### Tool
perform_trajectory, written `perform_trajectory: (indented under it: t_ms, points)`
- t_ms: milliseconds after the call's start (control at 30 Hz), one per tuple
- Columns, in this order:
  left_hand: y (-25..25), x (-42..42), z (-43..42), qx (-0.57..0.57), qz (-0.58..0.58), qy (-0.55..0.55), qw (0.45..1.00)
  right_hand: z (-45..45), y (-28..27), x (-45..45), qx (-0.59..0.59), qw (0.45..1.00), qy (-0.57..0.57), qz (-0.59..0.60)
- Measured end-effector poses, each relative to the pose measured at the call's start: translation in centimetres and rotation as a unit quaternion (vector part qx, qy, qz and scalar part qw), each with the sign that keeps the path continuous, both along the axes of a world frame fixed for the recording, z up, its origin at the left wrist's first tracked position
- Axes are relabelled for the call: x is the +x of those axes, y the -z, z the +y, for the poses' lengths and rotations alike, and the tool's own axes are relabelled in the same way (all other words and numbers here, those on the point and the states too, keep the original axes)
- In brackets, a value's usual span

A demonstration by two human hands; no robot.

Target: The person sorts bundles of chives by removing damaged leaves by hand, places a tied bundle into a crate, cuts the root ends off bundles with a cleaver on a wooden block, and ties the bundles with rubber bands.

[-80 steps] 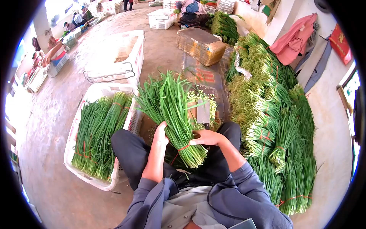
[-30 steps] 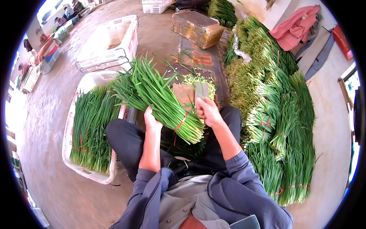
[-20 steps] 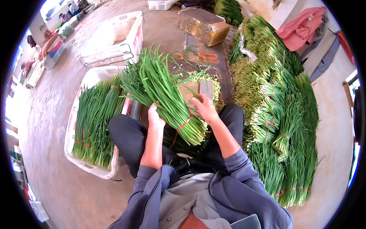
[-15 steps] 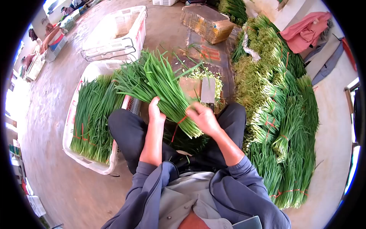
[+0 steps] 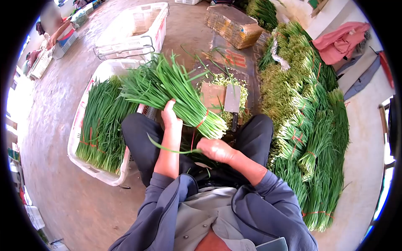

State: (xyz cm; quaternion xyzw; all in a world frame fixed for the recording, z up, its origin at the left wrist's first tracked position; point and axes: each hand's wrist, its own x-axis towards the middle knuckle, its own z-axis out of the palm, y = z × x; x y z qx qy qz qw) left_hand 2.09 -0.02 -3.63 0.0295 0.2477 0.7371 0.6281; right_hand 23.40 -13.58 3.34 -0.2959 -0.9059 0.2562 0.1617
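My left hand (image 5: 171, 115) is closed around the underside of a bunch of garlic chives (image 5: 180, 94), which lies slanted over my lap, leaf tips up and left, pale cut ends down and right. A red tie (image 5: 202, 120) circles the bunch near those ends, with a loose tail hanging below. Just under the cut ends, my right hand (image 5: 215, 149) is closed on a loose chive leaf (image 5: 169, 149) that sticks out to the left. Ahead of my right knee a cleaver (image 5: 232, 99) rests by a wooden board (image 5: 212, 95) amid chopped pale stem ends.
On the left, a white crate (image 5: 98, 179) holds tied chives (image 5: 102, 125). Another white crate (image 5: 160, 37) stands behind it. A large pile of chive bundles (image 5: 310, 138) lies right, against the wall. A taped box (image 5: 232, 27) sits ahead. Another person (image 5: 52, 21) is far left.
My right hand has moved from the tied end down and toward me, drawing a loose leaf away. The bunch has shifted slightly, its cut ends now further right and higher.
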Motion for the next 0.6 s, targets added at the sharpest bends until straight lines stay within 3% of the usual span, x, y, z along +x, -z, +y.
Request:
perform_trajectory:
  t_ms: [67, 167, 200, 267, 333, 400, 533, 600]
  points:
    - [-0.1, -0.1, 0.3, -0.001, -0.017, -0.012, 1.0, -1.5, 0.8, 1.3, -0.086, 0.988, -0.052, -0.118]
    - [-0.6, -0.1, -0.1, 0.007, -0.006, -0.017, 1.0, -0.5, -1.7, 3.2, -0.119, 0.967, -0.006, -0.224]
    - [-0.8, -0.2, -0.1, 0.02, -0.005, -0.015, 1.0, 0.4, -3.2, 2.9, -0.16, 0.98, 0.061, -0.104]
    - [-1.4, 0.2, -0.5, 0.012, 0.022, -0.015, 1.0, 2.3, -5.7, 2.3, -0.234, 0.946, 0.222, -0.012]
    - [-2.5, 0.8, -1.3, 0.017, 0.034, 0.022, 0.999, 3.7, -7.8, 1.8, -0.101, 0.948, 0.301, -0.037]
    - [-3.0, 1.4, -2.0, 0.013, 0.056, 0.055, 0.997, 5.4, -7.1, 1.0, -0.129, 0.931, 0.327, -0.096]
    - [-4.7, 3.4, -3.6, 0.026, 0.111, 0.058, 0.992, 6.6, -3.9, -1.0, -0.125, 0.931, 0.332, -0.084]
    - [-4.5, 4.4, -4.1, 0.01, 0.143, 0.052, 0.988, 8.0, -2.1, -1.4, -0.178, 0.927, 0.32, 0.078]
